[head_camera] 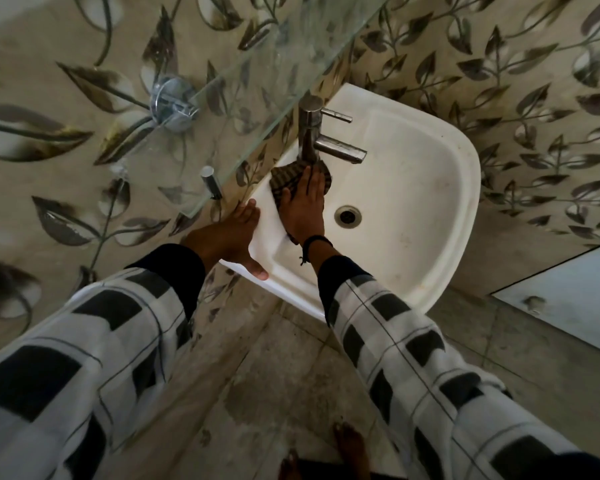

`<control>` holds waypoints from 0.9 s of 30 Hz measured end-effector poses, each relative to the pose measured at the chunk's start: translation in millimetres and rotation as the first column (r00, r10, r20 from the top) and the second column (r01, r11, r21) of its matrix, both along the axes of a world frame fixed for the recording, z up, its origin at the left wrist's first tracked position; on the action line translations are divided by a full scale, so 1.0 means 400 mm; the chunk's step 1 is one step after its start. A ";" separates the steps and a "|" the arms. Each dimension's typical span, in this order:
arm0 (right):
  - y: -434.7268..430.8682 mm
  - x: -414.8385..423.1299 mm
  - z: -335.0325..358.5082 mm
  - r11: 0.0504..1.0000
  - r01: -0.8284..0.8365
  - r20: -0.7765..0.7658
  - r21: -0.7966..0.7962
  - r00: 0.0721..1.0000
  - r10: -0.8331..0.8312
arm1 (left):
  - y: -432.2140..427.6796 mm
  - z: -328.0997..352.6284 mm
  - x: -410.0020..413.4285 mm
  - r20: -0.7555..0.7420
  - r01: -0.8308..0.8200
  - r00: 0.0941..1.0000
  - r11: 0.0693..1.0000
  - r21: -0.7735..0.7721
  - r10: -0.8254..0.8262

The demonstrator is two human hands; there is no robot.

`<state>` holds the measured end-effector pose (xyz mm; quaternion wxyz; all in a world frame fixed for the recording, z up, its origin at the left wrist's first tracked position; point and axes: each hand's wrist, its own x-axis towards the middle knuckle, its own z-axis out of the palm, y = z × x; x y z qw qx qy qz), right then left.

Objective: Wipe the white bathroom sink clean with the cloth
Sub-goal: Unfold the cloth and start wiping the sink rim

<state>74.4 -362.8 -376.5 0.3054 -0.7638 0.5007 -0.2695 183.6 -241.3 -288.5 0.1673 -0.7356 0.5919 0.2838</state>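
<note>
The right hand [303,206] lies flat, fingers straight and close together, and presses the checked cloth [284,176] against the white sink [465,188]. A flat palm spreads pressure across the cloth, so it probably suits wiping better than a pinch grip. The cloth is bunched under and ahead of the fingertips, touching the base of the metal tap [312,133]. This places the wiping area on the rear ledge and upper basin wall, where residue tends to collect around the fitting. The left hand [236,233] holds nothing. It rests on the sink rim just beside the right hand, on the wall side, with fingers extended and the thumb spread along the front edge, most likely bracing the body during the reach. The drain [347,215] lies just to the right of the right hand, uncovered. Beyond it, on the side away from both hands, the bowl shows faint marks and appears not yet wiped. A glass shelf [257,81] overhangs the area ahead of the left hand, limiting headroom there.
</note>
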 end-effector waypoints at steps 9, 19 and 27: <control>-0.019 -0.003 -0.004 1.000 0.026 0.103 0.009 0.994 -0.027 | 0.007 -0.003 0.002 -0.015 -0.015 1.000 1.000 -0.025 0.014; -0.065 -0.049 0.040 0.992 -0.044 -0.017 0.116 0.999 0.047 | 0.000 -0.001 0.001 0.009 0.004 1.000 0.999 -0.034 -0.004; -0.043 -0.056 0.022 0.919 -0.341 -0.407 -0.198 0.881 0.240 | -0.003 -0.002 -0.003 0.020 0.006 1.000 1.000 -0.028 -0.006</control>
